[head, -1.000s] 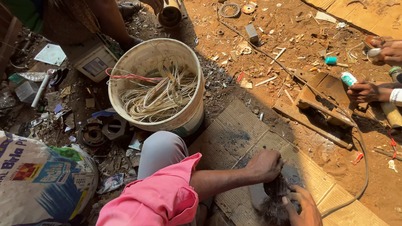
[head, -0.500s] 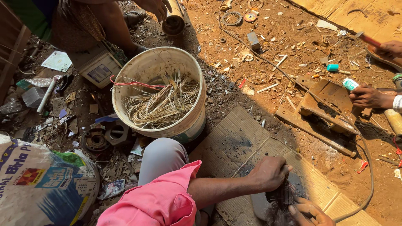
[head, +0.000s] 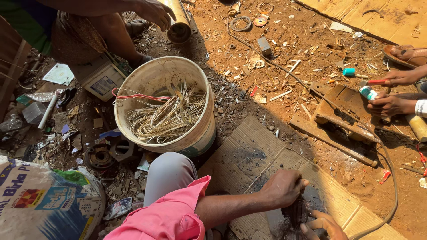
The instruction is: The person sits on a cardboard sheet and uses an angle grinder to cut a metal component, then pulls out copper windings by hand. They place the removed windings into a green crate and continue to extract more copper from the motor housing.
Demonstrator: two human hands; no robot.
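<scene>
While we crouch over a sheet of cardboard (head: pixel 249 151), our left hand (head: pixel 284 189) is curled into a loose fist, its fingers (head: pixel 299 186) drawn together and pressed down on top of a dark, grimy lump of metal (head: pixel 299 213) that lies right beneath the knuckles. Our right hand (head: pixel 324 224) comes up from the bottom edge, fingers a little apart, their tips touching the near side of the same lump; whether they truly grip it we cannot tell, since the frame cuts the hand off. So the dark lump sits between our two hands, under the left fingers and just beyond the right fingertips, resting on the cardboard.

Well beyond our left fingers, past our grey-clad knee (head: pixel 171 171), stands a pale bucket (head: pixel 133 95) holding a tangle of pale wire (head: pixel 164 118) and one red strand. Past our right fingers a dark cable (head: pixel 391 173) curves across the red dirt. Farther out on that side, another person's two hands (head: pixel 391 91) rest on a rusty metal frame (head: pixel 342 111), one with a red-handled tool, the other closed around a small teal and white piece. Beyond the bucket, a third person's hand (head: pixel 155 12) touches a brass-coloured cylinder (head: pixel 178 22). On the far side of our left arm lies a printed sack (head: pixel 44 200).
</scene>
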